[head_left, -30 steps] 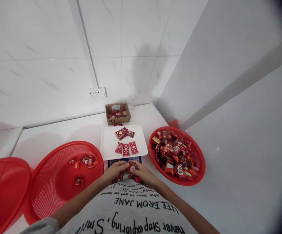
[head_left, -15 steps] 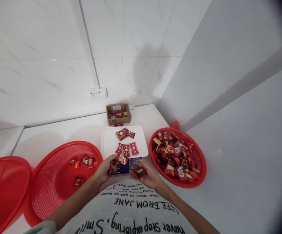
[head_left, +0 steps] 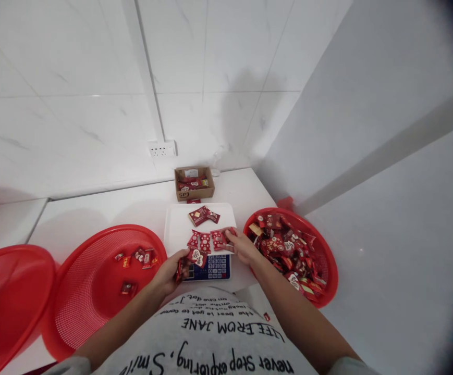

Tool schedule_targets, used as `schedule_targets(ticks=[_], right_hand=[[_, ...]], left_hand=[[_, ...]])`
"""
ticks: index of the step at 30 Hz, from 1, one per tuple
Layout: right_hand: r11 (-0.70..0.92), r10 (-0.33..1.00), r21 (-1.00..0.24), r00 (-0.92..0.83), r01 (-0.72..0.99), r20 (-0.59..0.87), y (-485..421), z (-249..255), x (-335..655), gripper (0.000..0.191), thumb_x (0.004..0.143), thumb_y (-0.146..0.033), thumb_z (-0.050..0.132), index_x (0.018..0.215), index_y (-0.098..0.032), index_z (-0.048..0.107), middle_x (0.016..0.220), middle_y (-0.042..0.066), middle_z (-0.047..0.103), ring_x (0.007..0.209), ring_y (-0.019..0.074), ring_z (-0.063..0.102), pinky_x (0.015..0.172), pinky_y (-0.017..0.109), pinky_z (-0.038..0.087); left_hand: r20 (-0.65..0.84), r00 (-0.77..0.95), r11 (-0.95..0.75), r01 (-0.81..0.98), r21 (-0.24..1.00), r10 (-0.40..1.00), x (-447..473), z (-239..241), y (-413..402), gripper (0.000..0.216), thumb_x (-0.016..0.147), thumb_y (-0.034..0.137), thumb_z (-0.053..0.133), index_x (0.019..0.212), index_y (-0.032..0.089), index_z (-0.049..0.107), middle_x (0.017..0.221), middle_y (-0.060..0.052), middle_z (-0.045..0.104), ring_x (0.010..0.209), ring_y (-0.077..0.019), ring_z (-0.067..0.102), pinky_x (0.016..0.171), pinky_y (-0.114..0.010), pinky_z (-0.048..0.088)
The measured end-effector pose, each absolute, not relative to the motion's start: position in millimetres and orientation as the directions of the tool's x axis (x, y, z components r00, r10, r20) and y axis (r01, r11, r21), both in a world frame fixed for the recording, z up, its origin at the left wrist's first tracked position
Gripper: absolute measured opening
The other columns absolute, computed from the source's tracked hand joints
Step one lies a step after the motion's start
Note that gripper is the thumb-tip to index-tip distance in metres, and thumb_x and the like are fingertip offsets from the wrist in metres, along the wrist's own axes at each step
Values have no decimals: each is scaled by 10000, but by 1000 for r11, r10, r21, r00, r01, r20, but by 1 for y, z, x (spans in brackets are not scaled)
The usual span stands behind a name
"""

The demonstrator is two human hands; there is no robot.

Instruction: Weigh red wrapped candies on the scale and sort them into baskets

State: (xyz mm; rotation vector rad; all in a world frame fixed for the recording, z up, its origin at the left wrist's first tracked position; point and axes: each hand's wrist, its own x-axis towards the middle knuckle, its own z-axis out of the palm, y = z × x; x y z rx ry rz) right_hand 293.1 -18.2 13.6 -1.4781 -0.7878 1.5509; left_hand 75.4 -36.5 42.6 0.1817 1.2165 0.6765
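My left hand (head_left: 172,273) is closed on several red candy packets, in front of the scale at its left side. One held packet (head_left: 197,257), dark red with a white patch, sticks out over the blue keypad (head_left: 216,267). My right hand (head_left: 243,247) reaches over the right front edge of the white scale tray (head_left: 177,224), its fingers pinching a red wrapped candy (head_left: 230,232), partly blurred. Red candies with white dots (head_left: 205,242) lie in a row beside those fingers. Farther back on the tray rest a dark red packet (head_left: 198,215) and a smaller one (head_left: 212,216).
A red basket (head_left: 330,260) heaped with wrapped sweets stands at the right. To the left is another red basket (head_left: 70,307) with several candies, beside a further red basket (head_left: 11,297). Behind the scale sits a cardboard box (head_left: 195,194) of packets, near the wall socket (head_left: 162,149).
My right hand has moved forward from in front of the keypad to the tray's right front edge, beside the dotted candies. The left hand keeps its packets in nearly the same place.
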Motion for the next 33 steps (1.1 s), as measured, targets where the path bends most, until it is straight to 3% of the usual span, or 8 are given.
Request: schedule_targets(ticks=[3,9,13,22,27,30,33], right_hand=[[-354,934,-926,103,129,-342,10,12,295,167,826,-271,496,943,-240,612,991,24,626,873,162,602,718,339,546],[-295,952,-910,171,291,-254,49,-6,283,187,663,-214,652,840,-212,592,853,3,626,859,191,574,840,386,466],[-296,949,-897,208,328,-237,55,-18,274,151,648,-172,627,777,-209,558,822,-2,617,839,187,577,862,383,440],[-293,933,-927,283,236,-223,40,-12,279,195,734,-216,545,929,-224,543,1026,38,603,1032,189,542,987,384,378],[-362,932,-928,31,88,-361,-11,6,261,247,754,-384,600,935,-217,604,828,23,654,776,182,625,743,365,520],[-565,807,-806,-323,-176,-495,-48,13,247,415,721,-446,669,1079,-252,589,985,36,649,877,185,626,714,334,525],[-655,740,-699,-432,-288,-515,-73,13,241,515,692,-424,719,1151,-265,547,1060,40,647,874,186,649,750,353,515]], left_hand=[[-806,158,784,-396,477,570,74,41,-37,323,891,194,493,576,124,518,443,23,504,298,-35,367,297,-148,289],[-818,138,790,-388,474,559,71,37,-39,302,879,218,523,598,109,540,464,18,515,312,-30,370,300,-142,299],[-817,118,777,-411,477,564,71,36,-42,267,867,212,536,618,118,538,475,17,532,314,-33,375,305,-145,310],[-816,118,779,-402,481,565,71,33,-44,250,840,227,564,613,127,537,462,22,511,321,-44,374,316,-156,312],[-718,170,730,-295,616,675,75,28,-46,214,794,264,614,634,147,533,462,47,502,346,-46,371,337,-149,297],[-634,246,678,-200,707,733,83,28,-48,194,760,298,659,676,149,567,485,56,522,378,-49,393,363,-146,302],[-608,263,656,-163,737,749,91,33,-49,230,758,340,664,663,148,580,507,47,544,428,-65,442,403,-155,337]])
